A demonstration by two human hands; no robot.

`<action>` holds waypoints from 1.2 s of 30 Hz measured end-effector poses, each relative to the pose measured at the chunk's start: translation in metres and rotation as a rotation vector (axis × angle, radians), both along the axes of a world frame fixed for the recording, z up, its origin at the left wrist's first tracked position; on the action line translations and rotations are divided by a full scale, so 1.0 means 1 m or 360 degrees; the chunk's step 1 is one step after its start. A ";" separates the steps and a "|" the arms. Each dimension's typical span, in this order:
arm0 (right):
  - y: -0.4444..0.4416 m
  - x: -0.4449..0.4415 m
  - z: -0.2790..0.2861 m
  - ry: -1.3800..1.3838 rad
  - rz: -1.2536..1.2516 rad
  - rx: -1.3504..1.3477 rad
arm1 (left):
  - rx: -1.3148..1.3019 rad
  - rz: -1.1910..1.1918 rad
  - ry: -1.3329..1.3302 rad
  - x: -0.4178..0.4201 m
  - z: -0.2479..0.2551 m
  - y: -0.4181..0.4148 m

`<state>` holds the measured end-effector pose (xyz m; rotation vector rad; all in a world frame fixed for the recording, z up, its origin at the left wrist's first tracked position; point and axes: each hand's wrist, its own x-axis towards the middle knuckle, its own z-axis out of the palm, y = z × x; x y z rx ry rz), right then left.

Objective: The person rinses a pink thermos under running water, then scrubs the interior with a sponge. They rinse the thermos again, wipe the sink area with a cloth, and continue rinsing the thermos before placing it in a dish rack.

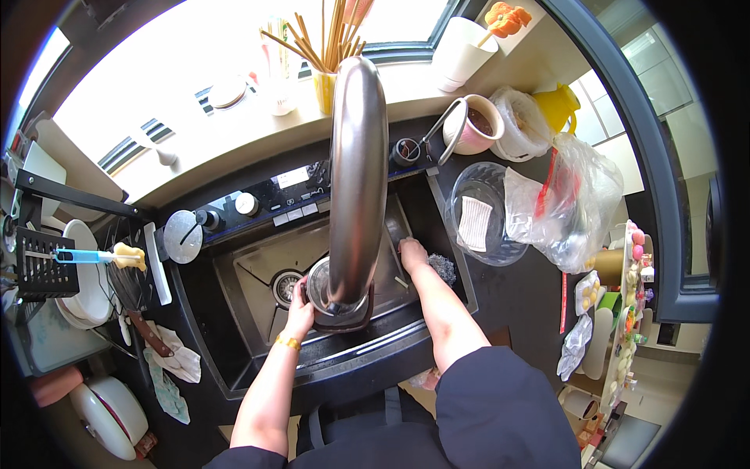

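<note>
My left hand (300, 313) grips the side of a clear glass vessel with a dark brown edge (354, 325), held in the sink (258, 258) below the tall steel faucet (358, 164). The faucet's arch hides much of the vessel. My right hand (413, 254) reaches down to the ledge at the sink's right side. Its fingers are bent and partly hidden, so I cannot tell whether anything is in them. A grey steel-wool scrubber (442, 269) lies just right of that hand. Near the wrist is a small pale strip (401, 282). The drain strainer (287, 286) shows left of the vessel.
Right of the sink stand a clear plastic basin (492, 246) with a white ribbed cloth (475, 223), a plastic bag (574, 205) and a pink-white pot (486, 126). A dish rack (47, 258) borders the left. Chopsticks in a yellow cup (326, 91) stand on the windowsill.
</note>
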<state>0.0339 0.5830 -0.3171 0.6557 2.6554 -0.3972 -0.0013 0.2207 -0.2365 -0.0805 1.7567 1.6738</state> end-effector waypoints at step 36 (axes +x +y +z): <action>-0.072 0.069 0.106 0.0448 -0.0656 -0.0532 | -0.0981 -0.1176 0.0107 0.046 0.011 -0.068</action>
